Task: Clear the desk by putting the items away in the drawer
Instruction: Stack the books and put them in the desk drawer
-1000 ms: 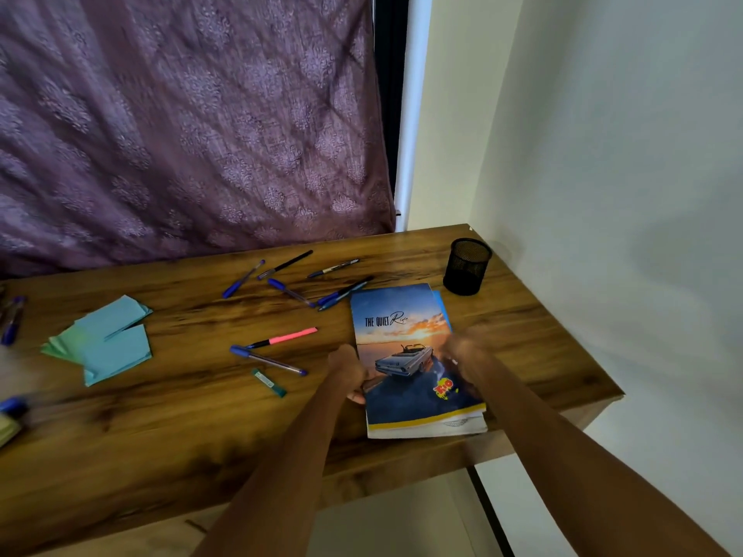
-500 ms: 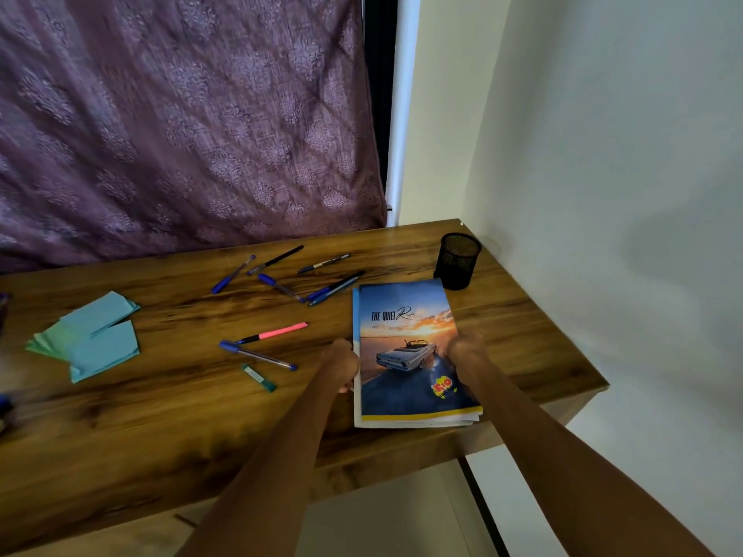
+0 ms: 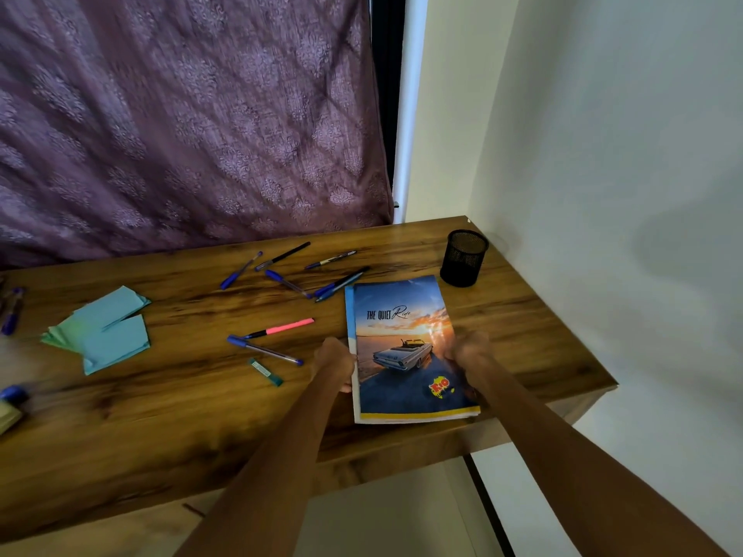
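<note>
A small stack of notebooks (image 3: pixel 402 347), the top cover showing a car at sunset, lies near the front right of the wooden desk (image 3: pixel 161 416). My left hand (image 3: pixel 333 361) grips its left edge and my right hand (image 3: pixel 468 351) grips its right edge. Several pens (image 3: pixel 281 271) lie scattered behind it, with a pink pen (image 3: pixel 287 327), a blue pen (image 3: pixel 263 349) and a short teal lead case (image 3: pixel 265 371) to its left. Folded light-blue papers (image 3: pixel 102 329) sit at the left. No drawer is in view.
A black mesh pen cup (image 3: pixel 463 257) stands at the back right corner near the white wall. A purple curtain hangs behind the desk. More pens (image 3: pixel 11 311) and a blurred blue-and-yellow object (image 3: pixel 10 404) lie at the far left edge.
Both hands have closed in on the notebook stack's side edges and squared it straighter on the desk. The view has shifted slightly.
</note>
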### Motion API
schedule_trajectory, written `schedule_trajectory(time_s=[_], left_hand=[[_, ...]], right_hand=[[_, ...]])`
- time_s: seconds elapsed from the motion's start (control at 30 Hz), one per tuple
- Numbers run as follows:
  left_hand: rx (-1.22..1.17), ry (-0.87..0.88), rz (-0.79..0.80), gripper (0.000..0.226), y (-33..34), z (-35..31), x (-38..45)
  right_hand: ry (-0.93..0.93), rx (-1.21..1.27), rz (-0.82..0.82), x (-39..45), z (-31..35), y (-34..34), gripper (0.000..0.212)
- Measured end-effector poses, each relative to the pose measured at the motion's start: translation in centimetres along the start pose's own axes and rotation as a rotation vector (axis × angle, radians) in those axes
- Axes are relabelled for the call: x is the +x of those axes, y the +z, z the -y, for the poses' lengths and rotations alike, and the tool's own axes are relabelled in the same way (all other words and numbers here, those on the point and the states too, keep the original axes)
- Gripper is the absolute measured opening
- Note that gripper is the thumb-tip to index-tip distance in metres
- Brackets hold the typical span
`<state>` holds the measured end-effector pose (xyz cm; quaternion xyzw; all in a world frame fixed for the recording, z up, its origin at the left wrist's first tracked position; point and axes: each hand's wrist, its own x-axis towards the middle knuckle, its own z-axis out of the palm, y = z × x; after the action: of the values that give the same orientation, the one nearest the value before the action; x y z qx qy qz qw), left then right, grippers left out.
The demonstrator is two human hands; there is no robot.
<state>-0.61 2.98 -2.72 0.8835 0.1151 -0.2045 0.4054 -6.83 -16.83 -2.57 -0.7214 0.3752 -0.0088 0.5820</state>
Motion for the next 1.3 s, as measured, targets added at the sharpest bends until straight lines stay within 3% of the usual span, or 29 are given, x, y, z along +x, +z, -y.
schedule_trajectory(time_s=[0.07,0.17,0.37,0.47,0.6,1.07,1.2,1.3], left_hand=[[-0.017,-0.005,0.000,0.015,-0.6,0.4,0.1],[-0.049,0.022,-0.020,0.016,-1.0,0.8,0.1],[0.040,0.081,-0.131,0.015,-0.6,1.6,0.2],[0.045,0.090,-0.110,0.015,-0.4,1.9,0.1],[0.100,0.126,-0.056,0.017,-0.1,2.0,-0.5],[0.210,0.163,-0.153,0.021,0.4,2.4,-1.3],[0.241,0.167,-0.199,0.020,0.3,2.2,-1.8],[0.328,0.236,-0.325,0.031,-0.5,1.8,-2.9]], right_hand=[[0.001,-0.172,-0.099,-0.3,0.7,0.5,0.026],[-0.037,-0.234,-0.138,-0.1,0.6,0.8,0.034],[-0.049,-0.337,-0.141,0.1,0.2,1.1,0.024],[-0.050,-0.424,-0.126,0.3,0.2,0.9,0.017],[-0.052,-0.505,-0.108,-0.1,0.6,1.1,0.024],[-0.072,-0.482,-0.159,0.2,0.4,1.9,0.022],[-0.168,-0.641,-0.220,-1.1,0.6,3.1,0.029],[-0.341,-0.796,-0.258,-2.6,1.2,4.6,0.037]])
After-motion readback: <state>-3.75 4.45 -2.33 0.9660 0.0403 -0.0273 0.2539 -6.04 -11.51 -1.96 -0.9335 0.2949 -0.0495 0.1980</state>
